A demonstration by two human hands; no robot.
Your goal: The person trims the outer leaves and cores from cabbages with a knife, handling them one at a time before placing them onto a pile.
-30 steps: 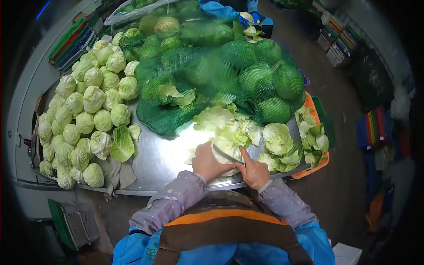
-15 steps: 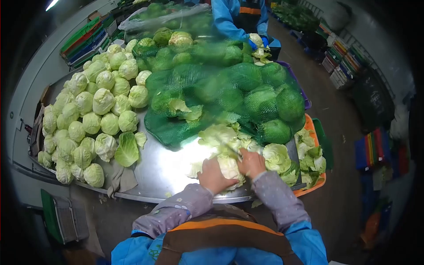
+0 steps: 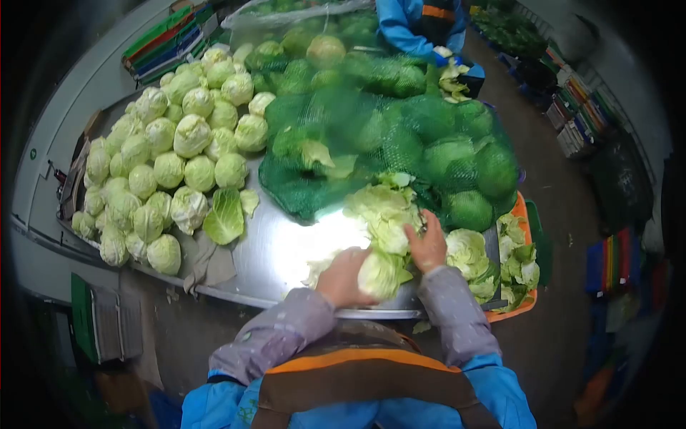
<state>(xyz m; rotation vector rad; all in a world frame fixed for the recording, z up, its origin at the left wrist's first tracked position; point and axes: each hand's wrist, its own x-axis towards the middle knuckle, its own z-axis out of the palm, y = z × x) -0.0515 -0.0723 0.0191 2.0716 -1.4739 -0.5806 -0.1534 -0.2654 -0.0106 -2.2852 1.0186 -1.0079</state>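
Cabbage (image 3: 381,276) at left hand (image 3: 345,277): pale green, whitish. Loose leaves (image 3: 379,214) just beyond: yellow-green. Net (image 3: 307,206) beyond left hand: dark green mesh. Basket (image 3: 529,219), right of right hand (image 3: 429,248): orange. Cloth (image 3: 212,269), left of left hand: grey-beige. Table (image 3: 264,268) between: silver, white glare. Sleeves (image 3: 286,325) behind hands: greyish mauve, pale specks. Apron (image 3: 357,386): brown, orange band.

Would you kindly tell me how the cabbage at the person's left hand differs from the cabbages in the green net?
Covering: the cabbage at the left hand is bare, while the netted cabbages sit inside the green net.
Colour: the cabbage looks pale; the netted cabbages look deeper green, though the mesh may add to that.
Place: the cabbage is near the person; the netted cabbages are farther back.
Both are rounded heads.
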